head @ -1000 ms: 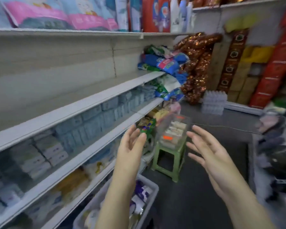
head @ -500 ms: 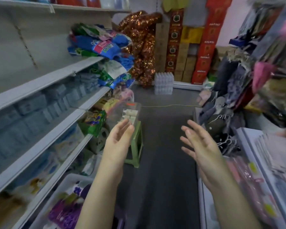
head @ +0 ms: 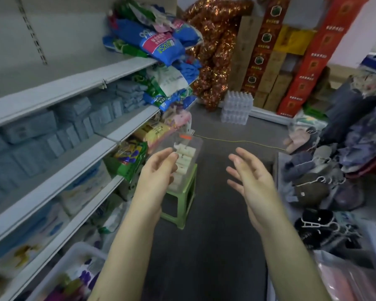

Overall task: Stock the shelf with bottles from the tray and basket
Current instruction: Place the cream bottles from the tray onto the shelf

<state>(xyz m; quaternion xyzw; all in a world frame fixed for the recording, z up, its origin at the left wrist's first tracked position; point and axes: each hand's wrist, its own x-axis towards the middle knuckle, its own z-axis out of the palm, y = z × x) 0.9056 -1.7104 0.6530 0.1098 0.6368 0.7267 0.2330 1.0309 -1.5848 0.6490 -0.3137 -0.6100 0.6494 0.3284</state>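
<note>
Three shelf (head: 52, 92) boards climb the left wall, one above another. Blue-grey packs (head: 78, 127) fill the middle tier, too blurred to count, and bags (head: 159, 46) lie heaped at the far end of the upper boards. At the bottom left corner one white basket (head: 85, 248) stands on the floor against the lowest board; purple and white goods show inside it, but blur hides what they are and how many.

The left hand (head: 159, 172) is raised with fingers loosely bent and holds nothing. Its fingertips lie across the near side of one clear tray (head: 195, 146) — whether they touch it cannot be told. The tray sits on one green stool (head: 183, 205) in the aisle, just beside the shelf. In it stands a row of white bottles (head: 187, 154); about four show, and the hand covers the rest.

The right hand (head: 252, 181) is held well apart from the left, palm turned toward it, fingers spread and slack, gripping nothing.

Beyond the hands, one yellow cord (head: 237, 141) crosses the grey floor, and two shrink-wrapped cases of water (head: 237, 107) are stacked at the far wall. Right of them rise cartons (head: 313, 61) — red, yellow and brown. Along the right edge lies a pile of clothes (head: 334, 159) with hangers.
</note>
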